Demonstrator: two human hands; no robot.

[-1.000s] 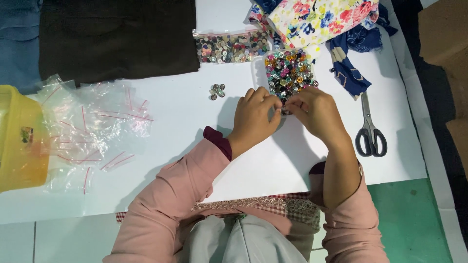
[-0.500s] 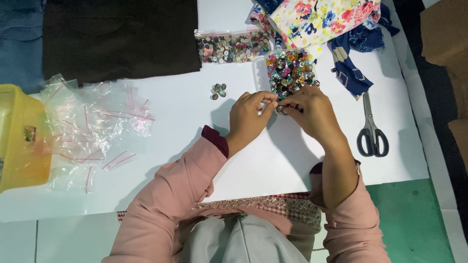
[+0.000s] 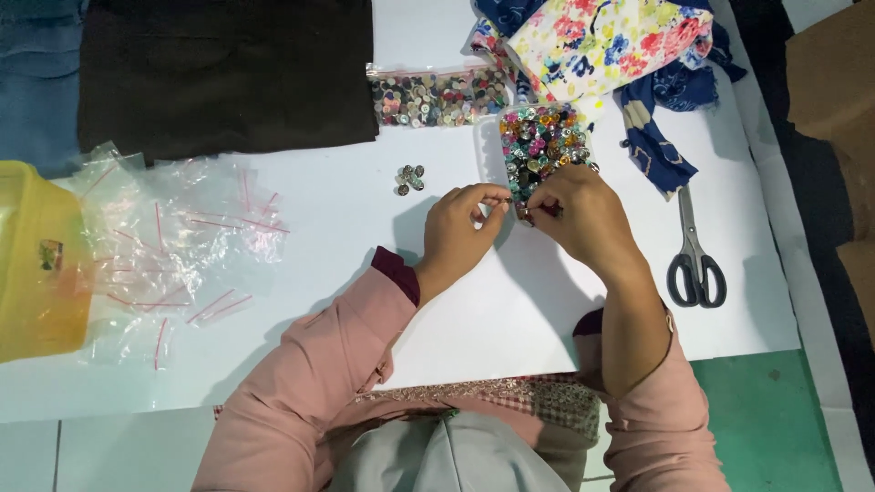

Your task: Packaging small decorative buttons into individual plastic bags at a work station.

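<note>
My left hand [image 3: 460, 228] and my right hand [image 3: 583, 214] meet over the white table [image 3: 510, 310], just below a clear bag of colourful shiny buttons [image 3: 540, 141]. The thumb and fingers of each hand pinch together around a small button between them, at the bag's lower edge. A little heap of three or so metallic buttons [image 3: 410, 178] lies on the table to the left of my left hand. Both arms wear pink sleeves.
A second clear bag of grey and brown buttons [image 3: 437, 96] lies beyond. Floral fabric [image 3: 602, 41] and blue cloth sit at the back right, black scissors [image 3: 694, 255] to the right. Several empty zip bags [image 3: 173, 246] and a yellow tub [image 3: 36, 255] are left; dark fabric [image 3: 228, 68] is behind.
Both hands have shifted slightly up towards the colourful button bag, and my left hand's fingers have lifted into a pinch.
</note>
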